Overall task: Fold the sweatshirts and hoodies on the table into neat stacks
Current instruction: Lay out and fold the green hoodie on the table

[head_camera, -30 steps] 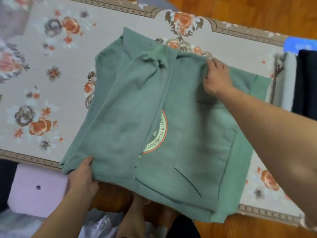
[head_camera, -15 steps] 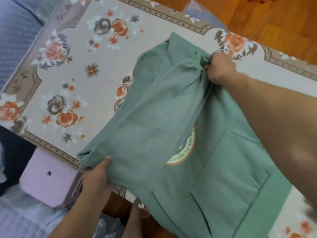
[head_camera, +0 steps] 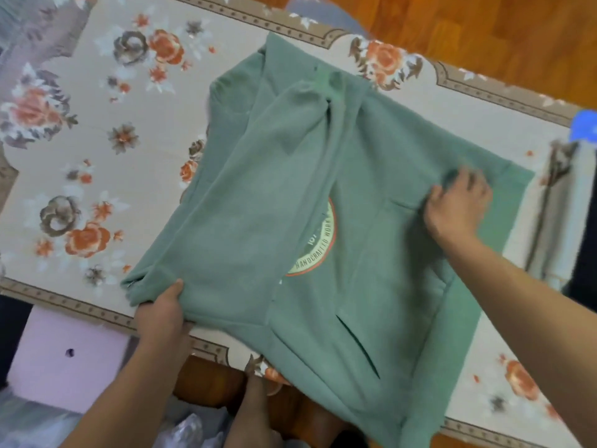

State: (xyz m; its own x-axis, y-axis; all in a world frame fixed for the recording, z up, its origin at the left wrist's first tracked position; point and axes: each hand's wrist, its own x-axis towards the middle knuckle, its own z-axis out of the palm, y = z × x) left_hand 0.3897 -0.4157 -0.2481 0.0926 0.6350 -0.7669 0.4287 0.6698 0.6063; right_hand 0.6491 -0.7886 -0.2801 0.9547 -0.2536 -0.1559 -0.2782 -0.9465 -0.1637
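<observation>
Hoodie [head_camera: 252, 195] fabric, sage green, is lying spread across the table [head_camera: 106, 156], which is wearing a pale cloth printed with orange and brown flowers. One side of the garment is lying folded over the front, covering half of a round printed badge [head_camera: 318, 245] on the chest; the kangaroo pocket [head_camera: 371, 312] is showing below it, and the lower hem is hanging past the near table edge.

The left hand [head_camera: 161, 313] is gripping the near left corner of the folded panel, thumb lying on top of the cloth and the other fingers tucked beneath it, out of sight. The right hand [head_camera: 457, 208] is resting on the right side of the hoodie near the pocket's top edge, fingers bent and pinching a small ridge of fabric; motion blur is softening the fingertips.

A pink box [head_camera: 64, 363] is sitting below the table's near left edge. Pale and dark garments [head_camera: 555, 221] are lying at the right end of the table, partly cut off. A wooden floor [head_camera: 484, 33] is showing beyond the far edge.
</observation>
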